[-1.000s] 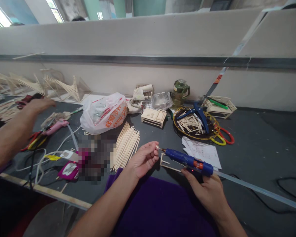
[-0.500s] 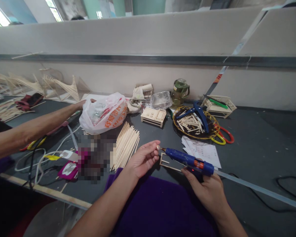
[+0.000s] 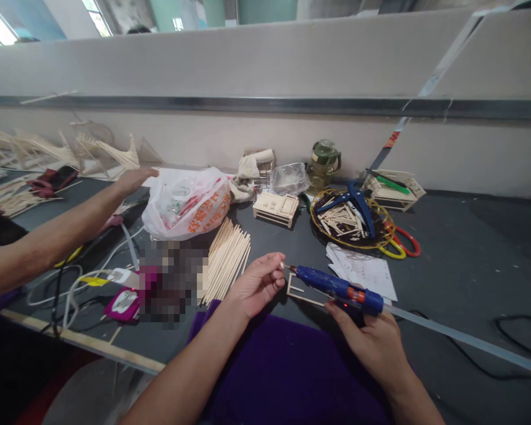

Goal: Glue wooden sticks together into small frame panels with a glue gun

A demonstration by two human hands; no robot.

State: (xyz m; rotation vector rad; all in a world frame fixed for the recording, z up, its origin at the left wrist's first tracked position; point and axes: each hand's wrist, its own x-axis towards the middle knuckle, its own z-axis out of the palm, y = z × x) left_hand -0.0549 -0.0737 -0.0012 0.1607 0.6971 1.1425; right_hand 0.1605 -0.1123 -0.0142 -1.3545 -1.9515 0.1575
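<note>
1. Pinches a tiny wooden piece between thumb and forefinger of the left hand, other fingers curled in; too small to make out its shape.
2. Grips a blue glue gun in the right hand, fingers closed round it from beneath, handle mostly hidden. Nozzle right at the wooden piece; contact impossible to tell.
3. Between both hands, under the gun's barrel: a thin wooden frame, partly covered by the gun.
4. Left of the left hand: a bundle of sticks, then a pixelated patch hiding whatever lies there.
5. Far beyond the left hand: a co-worker's hand, flat and open beside a plastic bag, arm cut off at the picture's edge.
6. Behind the right hand: a glue stick trailing from the gun out of view.
7. Table edge just below the left forearm; purple cloth under both wrists.
8. Just beyond the gun, a paper sheet; right of the right hand, open dark tabletop.
</note>
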